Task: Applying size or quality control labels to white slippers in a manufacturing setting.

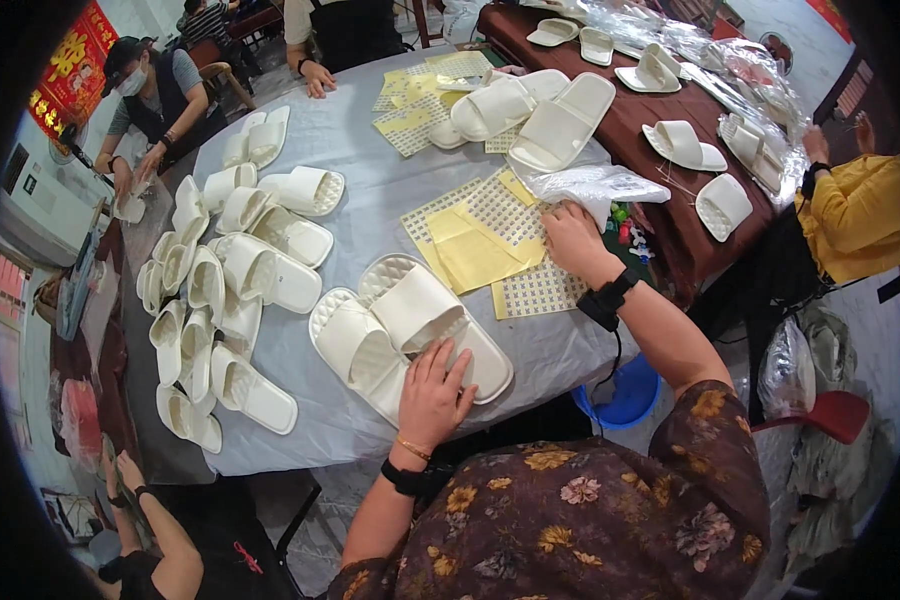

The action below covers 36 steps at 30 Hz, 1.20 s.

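Observation:
Near the table's front edge, a pair of cream slippers (415,305) lies side by side, with quilted-looking insoles. My left hand (435,393) rests on the pair, its fingers stretched out across the straps and the right slipper's insole. My right hand (575,240) is farther right, at the edge of the sticker sheets, just below a clear plastic bag (600,188). Its fingers are bent, and whatever is under their tips is hidden. A plain yellow paper (475,247) lies on the sheet of small stickers (540,293) beside that hand.
Several cream slippers (260,270) crowd the table's left side. Larger slippers (565,120) lie at the back. A brown-covered table (660,150) holds more slippers and plastic wrapping. Below the front edge is a blue basin (625,395). Other people work around the tables.

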{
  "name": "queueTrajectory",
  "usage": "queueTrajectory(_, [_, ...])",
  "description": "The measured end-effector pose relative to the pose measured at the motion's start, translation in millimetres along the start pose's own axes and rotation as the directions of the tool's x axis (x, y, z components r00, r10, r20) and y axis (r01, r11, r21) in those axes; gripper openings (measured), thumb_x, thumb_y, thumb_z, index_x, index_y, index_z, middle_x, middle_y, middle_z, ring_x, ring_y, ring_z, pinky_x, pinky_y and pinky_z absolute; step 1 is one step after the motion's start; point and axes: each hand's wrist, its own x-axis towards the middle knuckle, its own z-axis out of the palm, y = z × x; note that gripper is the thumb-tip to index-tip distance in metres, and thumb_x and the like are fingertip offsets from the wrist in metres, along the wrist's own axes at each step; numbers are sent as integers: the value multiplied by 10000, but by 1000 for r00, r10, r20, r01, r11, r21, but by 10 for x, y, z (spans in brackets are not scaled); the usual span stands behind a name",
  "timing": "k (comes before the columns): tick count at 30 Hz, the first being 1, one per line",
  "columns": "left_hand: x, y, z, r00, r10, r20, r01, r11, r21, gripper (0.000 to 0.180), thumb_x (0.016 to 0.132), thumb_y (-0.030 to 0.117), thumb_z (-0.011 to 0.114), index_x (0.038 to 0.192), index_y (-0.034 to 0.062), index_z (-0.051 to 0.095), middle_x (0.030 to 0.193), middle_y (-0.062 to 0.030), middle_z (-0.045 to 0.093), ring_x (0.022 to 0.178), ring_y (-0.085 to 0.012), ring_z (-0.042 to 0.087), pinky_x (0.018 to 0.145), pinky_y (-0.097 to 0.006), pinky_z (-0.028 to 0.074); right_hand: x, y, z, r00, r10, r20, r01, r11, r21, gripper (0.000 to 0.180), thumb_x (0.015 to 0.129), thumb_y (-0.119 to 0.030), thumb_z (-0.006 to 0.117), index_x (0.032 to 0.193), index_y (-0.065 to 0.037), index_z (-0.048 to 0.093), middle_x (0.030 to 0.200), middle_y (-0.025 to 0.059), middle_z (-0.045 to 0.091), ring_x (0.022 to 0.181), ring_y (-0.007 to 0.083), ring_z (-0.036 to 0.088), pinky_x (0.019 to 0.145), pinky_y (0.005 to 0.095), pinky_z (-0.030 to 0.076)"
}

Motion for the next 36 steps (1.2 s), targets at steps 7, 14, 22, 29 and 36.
queueTrajectory(7, [-3, 4, 9, 1000, -10, 3, 10, 1000, -16, 520, 856, 294, 668, 1335, 125, 558, 1408, -152, 490, 1304, -346, 449, 1083, -462, 346, 52, 99, 40, 990, -47, -131, 84, 951, 298, 258, 839, -139, 631, 1064, -13, 630, 1116, 180, 621, 1131, 342, 543, 989, 422, 439])
queueTrajectory(14, [7, 6, 1, 1000, -14, 9, 14, 1000, 2, 523, 854, 292, 671, 1334, 118, 556, 1402, -158, 491, 1309, -348, 445, 1086, -460, 346, 454, -71, 218, 997, 35, -75, -34, 999, 15, 150, 826, -151, 630, 891, -32, 693, 940, 138, 687, 1003, 306, 641, 775, 396, 551])
queueTrajectory(22, [4, -1, 16, 1000, -4, -10, 4, 1000, -2, 510, 847, 299, 666, 1315, 120, 566, 1387, -148, 498, 1303, -328, 454, 1084, -451, 361, 766, -220, 142, 984, 122, 126, -106, 987, -123, 179, 855, -150, 585, 835, -78, 747, 909, 127, 740, 858, 292, 728, 700, 402, 575])
queueTrajectory(29, [-23, -22, 12, 1000, -15, -17, 15, 999, -37, 492, 860, 308, 651, 1299, 102, 571, 1374, -147, 503, 1305, -324, 451, 1092, -444, 356, 876, -264, 149, 966, 139, 217, -138, 990, -22, 194, 873, -129, 565, 900, -62, 745, 945, 150, 732, 892, 325, 718, 753, 411, 575])
queueTrajectory(36, [-21, -19, 15, 999, -5, -35, 4, 1000, -21, 489, 862, 312, 653, 1302, 113, 575, 1376, -142, 506, 1307, -317, 452, 1094, -443, 354, 849, -84, 327, 977, 206, 62, -203, 978, -54, 172, 879, -170, 564, 938, -35, 653, 898, 171, 721, 836, 335, 716, 748, 437, 566])
